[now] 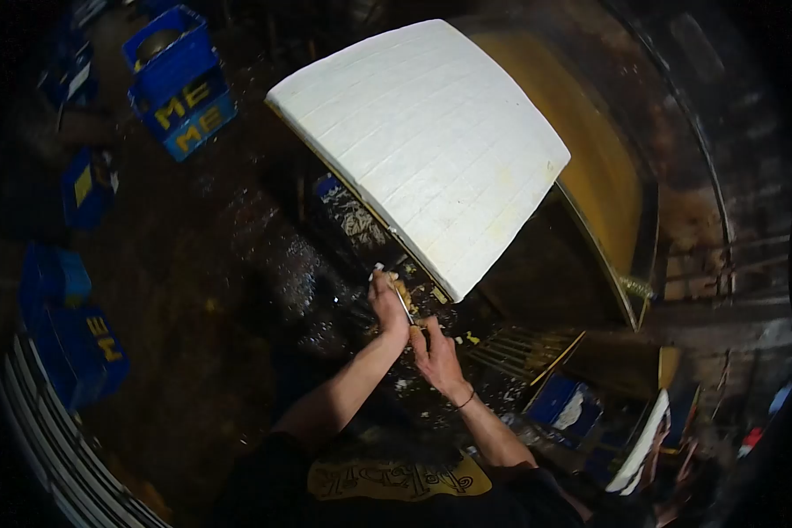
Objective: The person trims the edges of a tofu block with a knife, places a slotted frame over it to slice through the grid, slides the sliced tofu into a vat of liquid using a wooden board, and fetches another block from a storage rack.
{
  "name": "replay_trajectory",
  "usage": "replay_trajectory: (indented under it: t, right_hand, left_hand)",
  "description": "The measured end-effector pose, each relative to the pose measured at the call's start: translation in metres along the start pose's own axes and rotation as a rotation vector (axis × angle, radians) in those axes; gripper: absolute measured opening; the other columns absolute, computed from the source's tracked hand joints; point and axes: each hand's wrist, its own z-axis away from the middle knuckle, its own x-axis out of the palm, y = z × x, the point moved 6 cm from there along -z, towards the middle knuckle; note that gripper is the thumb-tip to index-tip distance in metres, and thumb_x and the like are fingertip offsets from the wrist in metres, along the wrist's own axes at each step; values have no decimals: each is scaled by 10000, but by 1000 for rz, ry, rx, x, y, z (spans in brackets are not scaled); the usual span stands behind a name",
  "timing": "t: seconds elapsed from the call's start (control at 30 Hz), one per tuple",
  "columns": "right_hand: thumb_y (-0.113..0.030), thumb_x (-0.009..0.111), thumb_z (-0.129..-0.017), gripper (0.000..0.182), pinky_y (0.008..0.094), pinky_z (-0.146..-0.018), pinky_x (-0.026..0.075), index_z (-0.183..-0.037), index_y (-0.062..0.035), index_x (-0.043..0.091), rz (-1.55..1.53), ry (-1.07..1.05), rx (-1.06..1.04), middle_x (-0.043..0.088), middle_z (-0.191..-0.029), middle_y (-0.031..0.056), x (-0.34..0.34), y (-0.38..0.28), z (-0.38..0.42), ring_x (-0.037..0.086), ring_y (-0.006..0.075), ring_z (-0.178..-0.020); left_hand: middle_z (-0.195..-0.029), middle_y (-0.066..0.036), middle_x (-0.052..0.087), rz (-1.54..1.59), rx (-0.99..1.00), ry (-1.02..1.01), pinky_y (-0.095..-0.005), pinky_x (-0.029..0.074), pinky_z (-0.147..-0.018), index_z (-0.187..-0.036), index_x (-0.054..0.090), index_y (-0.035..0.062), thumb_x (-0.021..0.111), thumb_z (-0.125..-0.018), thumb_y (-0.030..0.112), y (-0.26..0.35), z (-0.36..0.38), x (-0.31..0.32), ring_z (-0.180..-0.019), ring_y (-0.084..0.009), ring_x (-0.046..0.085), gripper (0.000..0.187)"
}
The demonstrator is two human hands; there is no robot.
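A large white slab (431, 141), scored with parallel lines and looking like tofu, rests tilted in view on a wooden-edged support. Below its near corner my two hands meet. My right hand (437, 359) is closed around the handle end of what looks like a knife (404, 304), a thin blade pointing up and left. My left hand (387, 305) is curled beside the blade, its fingers closed; yellowish scraps show next to it. A small white bit is at its fingertips. Exactly what the left fingers grip is hidden.
Stacked blue crates (180, 97) with yellow letters stand at upper left, and more blue crates (79, 343) at lower left. A yellowish-brown vat (572, 106) lies behind the slab. A slatted rack (521, 352) is at right. Scraps dot the wet, dark floor (238, 238).
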Motion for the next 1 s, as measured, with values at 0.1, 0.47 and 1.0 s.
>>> replay_trajectory:
  t: [0.1,0.47,1.0]
  right_hand:
    - [-155,553,-975,151,442,-634,485,-1094,-64,529,28,94,131,632,-800,239,-29,-13,18,647,437,-764]
    - [-129,541,-976,222,198,-422,331,-1182,-52,507,-705,824,261,497,-667,-29,-125,-37,16,436,34,-532]
    - [-186,503,-900,234,563,-797,497,-1002,0,601,-131,1107,321,643,-885,309,-326,107,-208,622,495,-871]
  left_hand:
    - [-707,-49,547,-6,-354,-130,-340,458,-510,-915,598,104,470,-957,489,-62,-28,26,-573,-191,529,408]
    - [-1145,-236,525,-747,1129,139,-469,385,-989,-1165,536,-77,582,-941,234,306,-121,77,-1099,-365,512,387]
    - [-1504,-229,355,-1538,1678,-1457,-585,222,-1127,-1379,478,-9,461,-993,241,-2,84,382,-1401,-436,289,460]
